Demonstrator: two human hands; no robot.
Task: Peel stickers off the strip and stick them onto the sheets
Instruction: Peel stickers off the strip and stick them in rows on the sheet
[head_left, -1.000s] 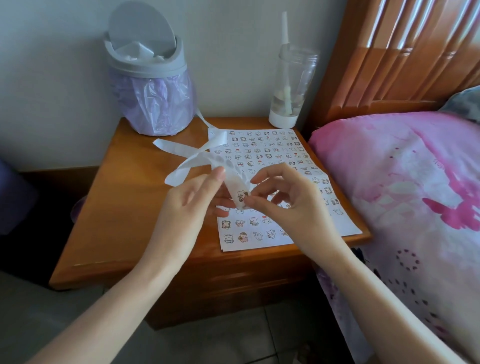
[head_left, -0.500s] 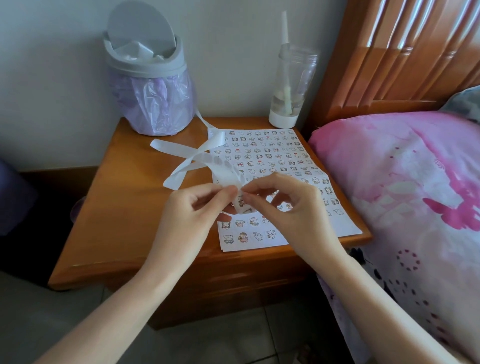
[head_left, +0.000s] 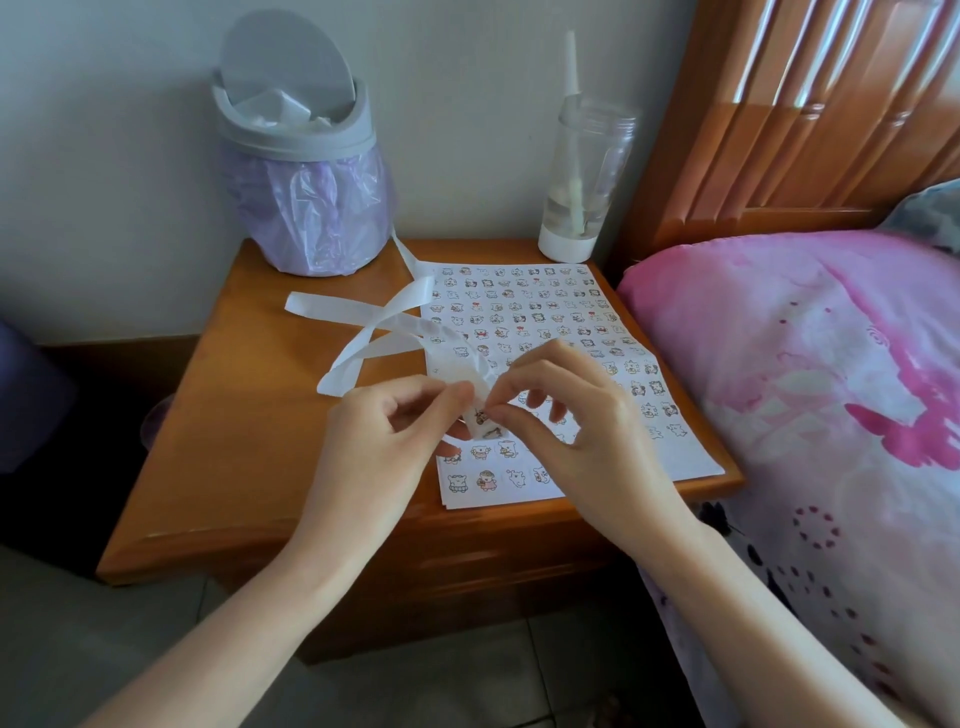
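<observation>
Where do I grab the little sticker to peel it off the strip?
Pinch the sticker at its right edge, coming from the right, as the right hand does. The left hand holds the strip curved there, likely lifting that edge.

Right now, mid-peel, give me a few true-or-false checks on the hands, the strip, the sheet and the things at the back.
1. The left hand and the right hand both pinch the sticker strip above the sticker sheet. True.
2. The sheet's far rows are bare. False: stickers fill them.
3. The lidded bin stands at the back left of the nightstand. True.
4. The bottle lies on its side. False: the straw bottle stands upright at the back right.
</observation>
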